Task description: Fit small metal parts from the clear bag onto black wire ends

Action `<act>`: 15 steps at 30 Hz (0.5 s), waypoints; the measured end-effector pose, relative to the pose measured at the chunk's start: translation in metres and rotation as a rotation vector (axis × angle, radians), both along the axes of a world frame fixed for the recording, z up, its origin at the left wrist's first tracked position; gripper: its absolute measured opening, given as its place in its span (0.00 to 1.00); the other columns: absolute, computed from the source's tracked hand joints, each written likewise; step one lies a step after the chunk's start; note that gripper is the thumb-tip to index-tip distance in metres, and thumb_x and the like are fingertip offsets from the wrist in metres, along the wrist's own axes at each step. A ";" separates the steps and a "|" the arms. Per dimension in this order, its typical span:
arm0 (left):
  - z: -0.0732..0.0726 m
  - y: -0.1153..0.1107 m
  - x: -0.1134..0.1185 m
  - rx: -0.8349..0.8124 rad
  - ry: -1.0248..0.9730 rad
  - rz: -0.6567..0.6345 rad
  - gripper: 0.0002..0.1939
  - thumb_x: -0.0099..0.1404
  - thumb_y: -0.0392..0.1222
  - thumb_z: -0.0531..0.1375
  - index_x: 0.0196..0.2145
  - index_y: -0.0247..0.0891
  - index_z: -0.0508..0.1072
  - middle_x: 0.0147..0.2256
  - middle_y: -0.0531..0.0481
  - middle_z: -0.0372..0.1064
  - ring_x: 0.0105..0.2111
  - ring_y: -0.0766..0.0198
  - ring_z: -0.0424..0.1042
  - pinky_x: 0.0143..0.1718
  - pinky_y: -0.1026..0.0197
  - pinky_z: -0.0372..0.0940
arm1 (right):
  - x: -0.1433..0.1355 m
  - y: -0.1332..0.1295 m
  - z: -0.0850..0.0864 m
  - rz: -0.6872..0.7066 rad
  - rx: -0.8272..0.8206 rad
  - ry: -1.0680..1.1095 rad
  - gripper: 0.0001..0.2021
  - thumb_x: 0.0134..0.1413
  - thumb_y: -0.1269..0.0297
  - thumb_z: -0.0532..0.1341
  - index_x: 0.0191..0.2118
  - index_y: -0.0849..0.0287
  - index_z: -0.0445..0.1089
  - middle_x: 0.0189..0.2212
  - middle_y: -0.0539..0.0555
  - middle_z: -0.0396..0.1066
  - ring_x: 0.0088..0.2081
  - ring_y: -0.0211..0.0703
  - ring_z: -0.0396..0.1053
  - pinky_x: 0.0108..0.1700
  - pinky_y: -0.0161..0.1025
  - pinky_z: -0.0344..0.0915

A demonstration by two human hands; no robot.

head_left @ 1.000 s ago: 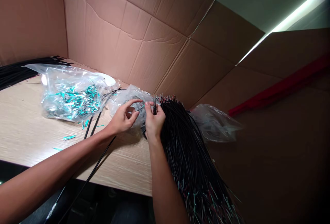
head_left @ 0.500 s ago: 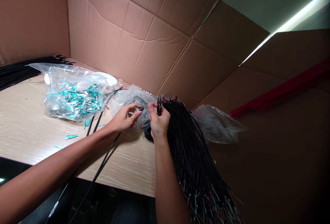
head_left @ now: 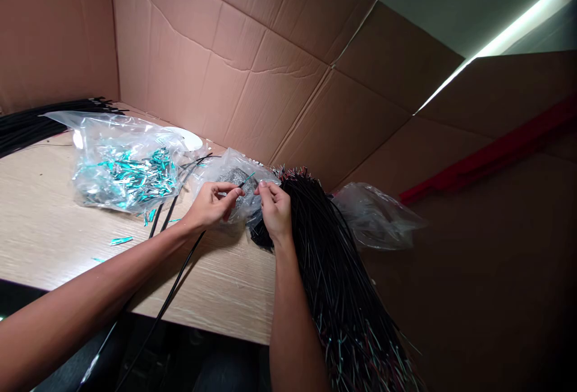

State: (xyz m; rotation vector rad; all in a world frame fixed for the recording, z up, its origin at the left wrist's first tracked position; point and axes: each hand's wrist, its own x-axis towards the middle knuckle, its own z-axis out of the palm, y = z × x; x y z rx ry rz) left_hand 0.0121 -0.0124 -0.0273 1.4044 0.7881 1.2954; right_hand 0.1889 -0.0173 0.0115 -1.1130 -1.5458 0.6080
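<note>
Just in front of the clear bag of grey metallic bits, my left hand point(head_left: 216, 202) pinches a thin black cable point(head_left: 183, 269) near its end. A teal foil tip point(head_left: 250, 177) sticks out past the fingertips toward the upper right. The cable runs from below that hand over the table edge. My right hand point(head_left: 274, 204) is closed, thumb and fingers together, a short gap to the right of the cable's end. What it holds, if anything, is too small to tell. Close behind its wrist lies a thick bundle of black cables point(head_left: 333, 260) with bared, coloured wire ends.
A clear bag of teal foil scraps point(head_left: 130, 169) sits left on the wooden table point(head_left: 216, 296), with loose scraps point(head_left: 121, 240) before it. More black cables point(head_left: 40, 118) lie far left. Another plastic bag point(head_left: 378, 217) is right of the bundle. Cardboard walls point(head_left: 202, 61) stand behind.
A teal tip now shows beyond my left fingertips. The dark strands that stood up at my right hand's fingers are no longer seen there. Both hands stay close together.
</note>
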 end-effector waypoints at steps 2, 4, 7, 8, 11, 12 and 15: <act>0.000 0.000 0.000 -0.004 -0.017 0.009 0.22 0.71 0.58 0.64 0.37 0.34 0.81 0.17 0.54 0.63 0.15 0.69 0.60 0.17 0.66 0.51 | -0.001 0.000 0.000 0.043 0.050 -0.062 0.21 0.67 0.46 0.63 0.29 0.57 0.74 0.27 0.50 0.72 0.31 0.41 0.68 0.36 0.37 0.63; 0.001 -0.001 0.000 0.004 -0.011 0.018 0.21 0.71 0.58 0.64 0.35 0.34 0.80 0.17 0.55 0.62 0.15 0.69 0.59 0.16 0.66 0.50 | -0.002 0.001 -0.002 0.057 0.067 -0.108 0.21 0.68 0.47 0.63 0.30 0.57 0.75 0.28 0.50 0.73 0.32 0.42 0.69 0.38 0.37 0.63; 0.004 -0.002 0.000 0.037 0.038 0.035 0.19 0.70 0.55 0.64 0.34 0.34 0.78 0.17 0.56 0.60 0.15 0.70 0.57 0.16 0.66 0.48 | -0.003 0.002 -0.005 0.054 0.068 -0.141 0.20 0.69 0.48 0.63 0.31 0.57 0.78 0.28 0.50 0.74 0.33 0.42 0.69 0.39 0.38 0.63; 0.005 -0.003 -0.001 0.055 0.057 0.049 0.18 0.70 0.54 0.64 0.35 0.34 0.79 0.18 0.56 0.60 0.15 0.70 0.56 0.16 0.66 0.47 | -0.003 0.002 -0.005 0.052 0.069 -0.145 0.20 0.69 0.48 0.63 0.31 0.57 0.79 0.28 0.50 0.75 0.32 0.42 0.69 0.38 0.38 0.62; 0.005 -0.003 -0.001 0.134 0.115 0.106 0.17 0.71 0.51 0.63 0.35 0.34 0.80 0.20 0.55 0.61 0.17 0.71 0.51 0.17 0.65 0.42 | -0.002 0.001 -0.004 0.042 0.068 -0.167 0.20 0.68 0.48 0.64 0.31 0.57 0.80 0.28 0.50 0.76 0.31 0.43 0.69 0.38 0.38 0.62; 0.005 -0.003 -0.001 0.171 0.136 0.125 0.16 0.71 0.50 0.62 0.33 0.34 0.80 0.21 0.54 0.62 0.18 0.71 0.51 0.18 0.64 0.42 | -0.001 0.001 -0.003 0.037 0.067 -0.177 0.20 0.67 0.48 0.64 0.31 0.57 0.81 0.28 0.51 0.76 0.31 0.43 0.69 0.37 0.39 0.62; 0.006 -0.002 0.000 0.254 0.163 0.152 0.15 0.70 0.48 0.62 0.31 0.35 0.79 0.22 0.53 0.63 0.21 0.69 0.53 0.21 0.64 0.45 | 0.002 0.001 0.000 0.030 0.070 -0.193 0.19 0.65 0.48 0.66 0.30 0.56 0.81 0.27 0.51 0.77 0.31 0.45 0.70 0.37 0.39 0.64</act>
